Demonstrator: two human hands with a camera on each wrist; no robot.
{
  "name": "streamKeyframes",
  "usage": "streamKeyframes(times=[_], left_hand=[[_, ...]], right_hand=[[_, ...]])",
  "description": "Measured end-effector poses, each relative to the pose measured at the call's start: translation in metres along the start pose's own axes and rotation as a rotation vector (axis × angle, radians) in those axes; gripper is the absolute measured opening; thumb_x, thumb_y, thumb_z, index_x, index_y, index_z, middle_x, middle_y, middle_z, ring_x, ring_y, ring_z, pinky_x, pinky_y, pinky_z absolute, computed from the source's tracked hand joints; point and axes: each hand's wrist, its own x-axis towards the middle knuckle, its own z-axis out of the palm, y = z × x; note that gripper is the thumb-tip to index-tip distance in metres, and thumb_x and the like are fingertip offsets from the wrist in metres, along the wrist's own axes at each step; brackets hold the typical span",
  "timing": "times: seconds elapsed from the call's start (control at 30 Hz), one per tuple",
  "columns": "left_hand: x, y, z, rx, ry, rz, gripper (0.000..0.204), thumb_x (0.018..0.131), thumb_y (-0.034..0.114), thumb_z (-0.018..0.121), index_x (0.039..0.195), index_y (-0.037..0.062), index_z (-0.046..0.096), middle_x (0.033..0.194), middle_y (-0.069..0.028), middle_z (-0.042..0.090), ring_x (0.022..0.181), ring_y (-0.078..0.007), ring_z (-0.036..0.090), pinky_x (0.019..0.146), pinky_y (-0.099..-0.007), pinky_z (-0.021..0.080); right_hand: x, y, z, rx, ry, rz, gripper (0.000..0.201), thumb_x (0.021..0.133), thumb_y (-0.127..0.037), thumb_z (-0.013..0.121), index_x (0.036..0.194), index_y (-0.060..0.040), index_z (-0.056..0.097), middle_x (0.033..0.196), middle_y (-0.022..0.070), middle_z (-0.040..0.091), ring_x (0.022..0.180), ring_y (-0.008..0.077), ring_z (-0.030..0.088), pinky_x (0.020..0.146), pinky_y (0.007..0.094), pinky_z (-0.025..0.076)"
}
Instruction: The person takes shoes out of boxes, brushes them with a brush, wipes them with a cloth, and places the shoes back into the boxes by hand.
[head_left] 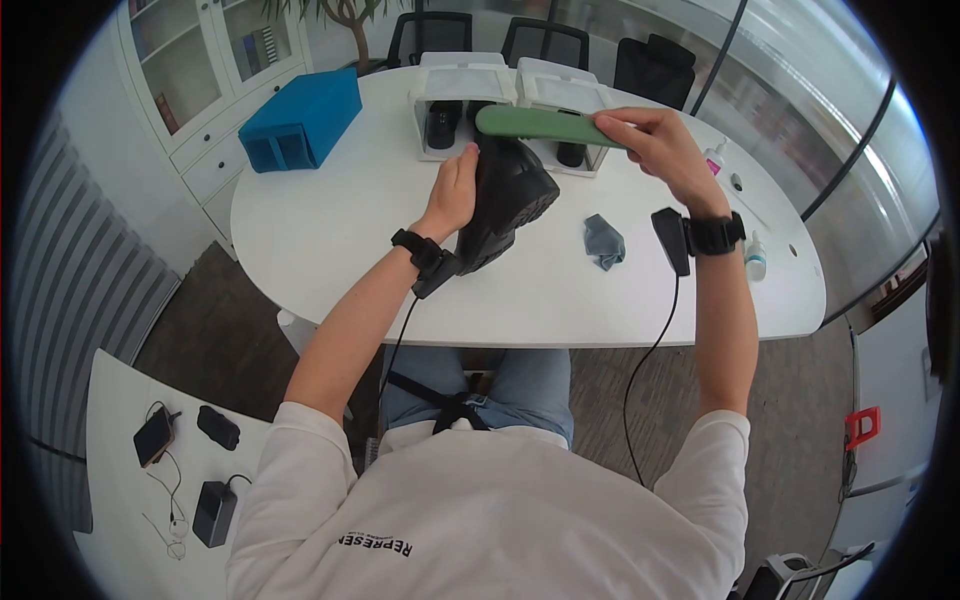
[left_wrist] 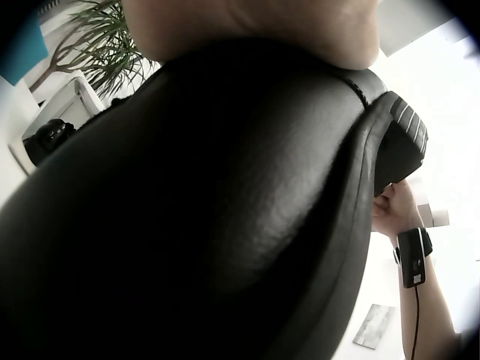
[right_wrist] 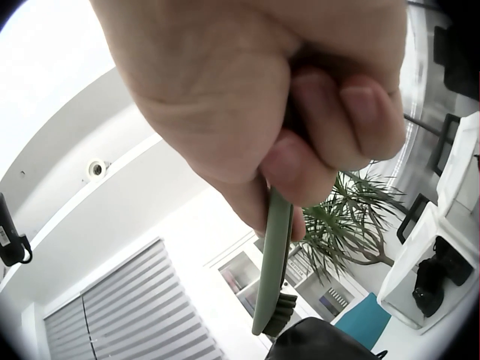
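Note:
A black leather shoe (head_left: 505,190) is held up over the white table, tilted, its treaded sole turned to the right. My left hand (head_left: 452,195) grips it from the left side; part of the fingers is hidden behind the shoe. Seen from the left wrist, the shoe's dark upper (left_wrist: 255,195) fills most of the view. My right hand (head_left: 665,150) pinches one end of a green brush (head_left: 545,124), which reaches left over the shoe's upper end. From the right wrist, the dark bristles (right_wrist: 280,313) point down, close by the shoe.
Two white boxes (head_left: 465,82) with clear fronts hold black shoes at the back. A blue box-shaped bag (head_left: 305,115) stands at the far left, a grey cloth (head_left: 604,242) lies right of the shoe, and small bottles (head_left: 755,258) stand at the right. Cables hang from both wrists.

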Motion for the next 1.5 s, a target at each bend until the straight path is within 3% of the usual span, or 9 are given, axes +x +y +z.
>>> streamKeyframes(times=[0.2, 0.4, 0.53, 0.63, 0.77, 0.87, 1.23, 1.37, 1.5], left_hand=[[-0.003, 0.002, 0.012, -0.055, 0.059, 0.100, 0.057, 0.101, 0.036, 0.028, 0.073, -0.0104, 0.045, 0.057, -0.0188, 0.046, 0.058, -0.0227, 0.040, 0.061, -0.0413, 0.036], [-0.001, 0.004, 0.013, -0.078, 0.051, 0.040, 0.054, 0.101, 0.034, 0.030, 0.078, -0.0116, 0.047, 0.060, -0.0198, 0.047, 0.059, -0.0210, 0.041, 0.062, -0.0399, 0.037], [-0.006, -0.007, 0.019, -0.083, 0.046, 0.132, 0.051, 0.101, 0.031, 0.031, 0.082, -0.0127, 0.048, 0.063, -0.0228, 0.050, 0.062, -0.0203, 0.043, 0.062, -0.0390, 0.038], [-0.007, -0.004, 0.019, -0.130, -0.051, -0.022, 0.048, 0.100, 0.029, 0.031, 0.086, -0.0137, 0.048, 0.065, -0.0245, 0.051, 0.065, -0.0204, 0.044, 0.064, -0.0390, 0.039], [-0.011, -0.001, 0.027, -0.105, 0.054, 0.172, 0.048, 0.100, 0.030, 0.031, 0.081, -0.0121, 0.046, 0.063, -0.0187, 0.047, 0.066, -0.0179, 0.041, 0.065, -0.0383, 0.039], [-0.009, 0.003, 0.016, -0.117, -0.077, -0.055, 0.050, 0.101, 0.031, 0.031, 0.080, -0.0114, 0.046, 0.063, -0.0183, 0.048, 0.066, -0.0176, 0.040, 0.065, -0.0381, 0.039], [-0.007, 0.002, 0.012, -0.076, 0.017, 0.041, 0.052, 0.101, 0.033, 0.030, 0.074, -0.0095, 0.043, 0.057, -0.0105, 0.042, 0.061, -0.0166, 0.037, 0.062, -0.0364, 0.037], [-0.004, 0.000, 0.011, -0.167, 0.033, 0.062, 0.052, 0.101, 0.034, 0.030, 0.073, -0.0085, 0.042, 0.058, -0.0074, 0.040, 0.061, -0.0149, 0.037, 0.060, -0.0357, 0.036], [-0.007, 0.006, 0.008, -0.134, 0.063, -0.015, 0.051, 0.101, 0.032, 0.031, 0.075, -0.0091, 0.043, 0.058, -0.0082, 0.041, 0.061, -0.0139, 0.037, 0.060, -0.0351, 0.036]], right_hand=[[-0.001, -0.023, -0.025, -0.165, -0.257, 0.039, 0.032, 0.087, -0.034, 0.066, 0.096, -0.0049, 0.074, 0.062, -0.0031, 0.052, 0.057, 0.0055, 0.042, 0.050, 0.0225, 0.031], [0.005, -0.015, -0.019, -0.237, -0.068, 0.001, 0.031, 0.087, -0.035, 0.067, 0.096, -0.0063, 0.074, 0.059, -0.0033, 0.051, 0.056, 0.0065, 0.041, 0.051, 0.0230, 0.032], [0.015, -0.024, -0.018, -0.220, -0.290, 0.070, 0.030, 0.087, -0.034, 0.067, 0.094, -0.0061, 0.074, 0.059, -0.0028, 0.050, 0.055, 0.0062, 0.040, 0.049, 0.0225, 0.031], [0.024, -0.018, -0.013, -0.275, -0.083, -0.111, 0.030, 0.086, -0.036, 0.068, 0.091, -0.0066, 0.075, 0.057, -0.0037, 0.047, 0.053, 0.0048, 0.038, 0.046, 0.0214, 0.027], [0.025, -0.016, -0.017, -0.260, -0.218, 0.011, 0.030, 0.085, -0.036, 0.068, 0.088, -0.0067, 0.075, 0.055, -0.0047, 0.045, 0.051, 0.0036, 0.036, 0.043, 0.0206, 0.023], [0.015, -0.025, -0.021, -0.251, -0.188, 0.054, 0.029, 0.085, -0.035, 0.068, 0.088, -0.0067, 0.075, 0.055, -0.0048, 0.044, 0.050, 0.0036, 0.035, 0.043, 0.0205, 0.023], [-0.005, -0.027, -0.022, -0.137, -0.471, 0.055, 0.029, 0.087, -0.033, 0.068, 0.095, -0.0058, 0.074, 0.058, -0.0064, 0.050, 0.051, 0.0030, 0.035, 0.044, 0.0205, 0.025], [-0.001, -0.005, -0.015, 0.030, -0.229, 0.061, 0.031, 0.088, -0.034, 0.067, 0.097, -0.0044, 0.073, 0.059, -0.0068, 0.051, 0.050, 0.0027, 0.032, 0.044, 0.0210, 0.024], [0.002, 0.012, -0.015, 0.109, -0.342, 0.136, 0.033, 0.089, -0.034, 0.066, 0.099, -0.0035, 0.072, 0.060, -0.0067, 0.052, 0.050, 0.0025, 0.031, 0.045, 0.0205, 0.024]])
